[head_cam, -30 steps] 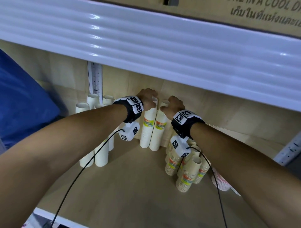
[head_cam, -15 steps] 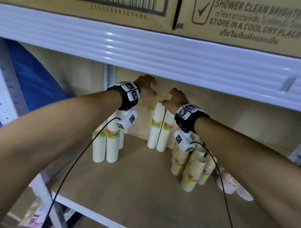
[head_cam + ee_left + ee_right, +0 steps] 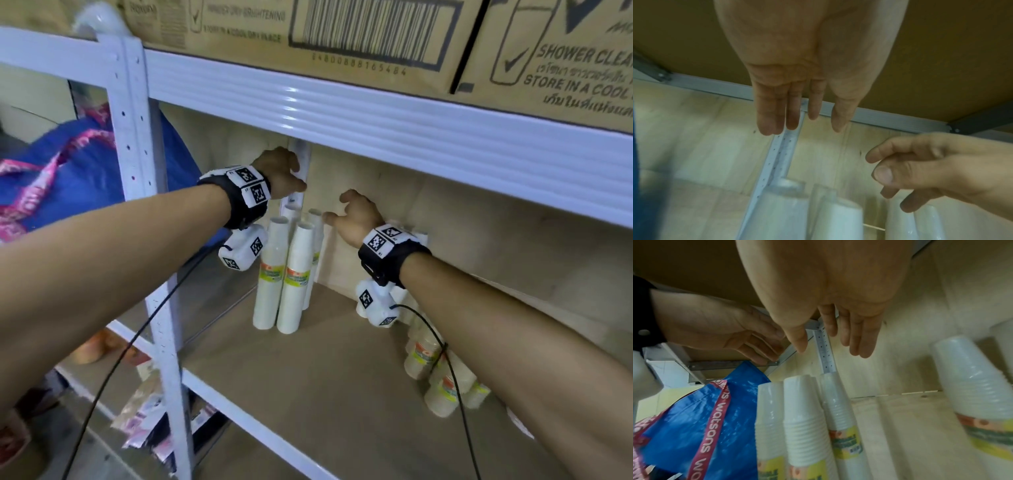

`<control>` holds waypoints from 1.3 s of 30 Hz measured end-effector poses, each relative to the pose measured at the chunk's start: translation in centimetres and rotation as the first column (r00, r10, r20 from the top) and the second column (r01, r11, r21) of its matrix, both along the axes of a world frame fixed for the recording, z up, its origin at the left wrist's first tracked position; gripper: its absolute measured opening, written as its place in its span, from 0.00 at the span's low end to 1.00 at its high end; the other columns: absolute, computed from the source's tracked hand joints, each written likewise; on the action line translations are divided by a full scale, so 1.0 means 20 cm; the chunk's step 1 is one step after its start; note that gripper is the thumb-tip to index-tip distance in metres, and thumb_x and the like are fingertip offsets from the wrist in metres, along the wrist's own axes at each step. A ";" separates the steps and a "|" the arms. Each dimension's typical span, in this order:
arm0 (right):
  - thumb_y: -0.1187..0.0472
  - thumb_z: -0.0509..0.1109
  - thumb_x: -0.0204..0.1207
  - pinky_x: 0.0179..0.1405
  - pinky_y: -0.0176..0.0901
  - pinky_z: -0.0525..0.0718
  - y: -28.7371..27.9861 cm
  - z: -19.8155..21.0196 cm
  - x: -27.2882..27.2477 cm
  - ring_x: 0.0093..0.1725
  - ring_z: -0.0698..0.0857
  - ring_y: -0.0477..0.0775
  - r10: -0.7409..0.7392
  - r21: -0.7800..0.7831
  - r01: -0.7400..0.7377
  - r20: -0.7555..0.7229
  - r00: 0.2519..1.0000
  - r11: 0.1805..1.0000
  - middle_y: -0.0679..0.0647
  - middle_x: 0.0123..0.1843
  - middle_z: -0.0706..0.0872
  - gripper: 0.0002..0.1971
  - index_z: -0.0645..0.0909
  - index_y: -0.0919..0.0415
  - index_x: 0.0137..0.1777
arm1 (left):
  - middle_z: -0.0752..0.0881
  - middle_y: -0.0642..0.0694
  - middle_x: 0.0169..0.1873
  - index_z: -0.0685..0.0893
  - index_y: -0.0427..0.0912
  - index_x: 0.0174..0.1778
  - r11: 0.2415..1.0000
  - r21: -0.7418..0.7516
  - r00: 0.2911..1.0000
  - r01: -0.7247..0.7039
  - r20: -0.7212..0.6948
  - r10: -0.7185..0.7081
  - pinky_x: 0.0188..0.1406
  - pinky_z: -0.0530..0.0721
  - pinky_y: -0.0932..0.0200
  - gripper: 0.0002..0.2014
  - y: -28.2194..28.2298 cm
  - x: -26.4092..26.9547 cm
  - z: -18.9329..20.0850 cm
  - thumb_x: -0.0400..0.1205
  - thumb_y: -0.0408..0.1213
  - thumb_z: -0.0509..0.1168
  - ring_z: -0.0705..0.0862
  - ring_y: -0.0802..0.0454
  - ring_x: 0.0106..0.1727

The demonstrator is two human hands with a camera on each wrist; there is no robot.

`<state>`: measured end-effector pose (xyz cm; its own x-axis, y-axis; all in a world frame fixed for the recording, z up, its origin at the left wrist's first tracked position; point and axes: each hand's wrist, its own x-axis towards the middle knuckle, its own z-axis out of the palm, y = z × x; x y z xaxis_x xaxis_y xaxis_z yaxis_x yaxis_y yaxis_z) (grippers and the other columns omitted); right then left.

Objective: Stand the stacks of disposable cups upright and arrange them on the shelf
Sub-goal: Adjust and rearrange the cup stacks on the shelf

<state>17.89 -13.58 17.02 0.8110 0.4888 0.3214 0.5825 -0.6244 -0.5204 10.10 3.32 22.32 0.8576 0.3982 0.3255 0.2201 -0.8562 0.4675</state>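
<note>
- Head view: left hand (image 3: 281, 173) and right hand (image 3: 356, 219) hover over the white cup stacks (image 3: 287, 270) standing upright at the back left of the shelf (image 3: 308, 370), both empty with fingers slack
- Right forearm hides part of a shorter cup bundle (image 3: 442, 383) leaning at the right
- Left wrist view: cup tops (image 3: 818, 216) are blurred
- Cardboard boxes (image 3: 342, 34) above are cut off at the frame edge
</note>
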 end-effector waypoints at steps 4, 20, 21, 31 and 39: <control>0.43 0.75 0.71 0.64 0.49 0.81 0.09 -0.05 -0.06 0.66 0.81 0.60 0.043 0.001 -0.043 -0.057 0.997 0.999 0.60 0.72 0.78 0.37 0.70 0.60 0.76 | 0.72 0.45 0.75 0.75 0.42 0.75 0.999 -0.028 0.997 -0.028 -0.077 0.026 0.57 0.72 0.59 0.31 0.04 -0.07 -0.10 0.78 0.52 0.72 0.74 0.46 0.74; 0.49 0.76 0.70 0.53 0.49 0.84 0.21 -0.25 -0.11 0.56 0.84 0.57 0.059 0.009 -0.058 -0.144 0.988 0.998 0.54 0.63 0.84 0.26 0.76 0.58 0.65 | 0.85 0.45 0.56 0.85 0.44 0.56 0.967 -0.255 0.989 0.015 -0.140 -0.053 0.48 0.85 0.54 0.21 0.12 -0.09 -0.42 0.70 0.46 0.78 0.84 0.46 0.54; 0.49 0.76 0.70 0.54 0.49 0.84 0.20 -0.25 -0.11 0.56 0.84 0.57 0.060 0.013 -0.059 -0.143 0.988 0.998 0.53 0.63 0.84 0.26 0.76 0.58 0.65 | 0.85 0.45 0.56 0.85 0.44 0.55 0.965 -0.262 0.990 0.019 -0.131 -0.055 0.46 0.83 0.55 0.20 0.12 -0.08 -0.42 0.70 0.45 0.79 0.84 0.46 0.54; 0.51 0.77 0.70 0.45 0.46 0.80 0.10 -0.22 -0.12 0.54 0.84 0.58 0.013 0.014 -0.012 -0.101 0.995 1.000 0.55 0.57 0.85 0.22 0.77 0.60 0.60 | 0.84 0.43 0.53 0.83 0.40 0.57 0.935 -0.347 0.982 0.077 -0.133 -0.130 0.44 0.91 0.48 0.19 0.04 -0.02 -0.37 0.73 0.40 0.78 0.87 0.42 0.51; 0.48 0.78 0.68 0.41 0.42 0.75 -0.13 -0.14 -0.04 0.50 0.84 0.56 -0.095 0.012 0.096 -0.090 0.991 0.995 0.54 0.52 0.84 0.22 0.77 0.60 0.56 | 0.87 0.40 0.51 0.85 0.39 0.58 0.934 -0.304 0.961 0.188 -0.139 -0.239 0.45 0.92 0.44 0.21 -0.15 0.10 -0.28 0.72 0.44 0.78 0.90 0.41 0.47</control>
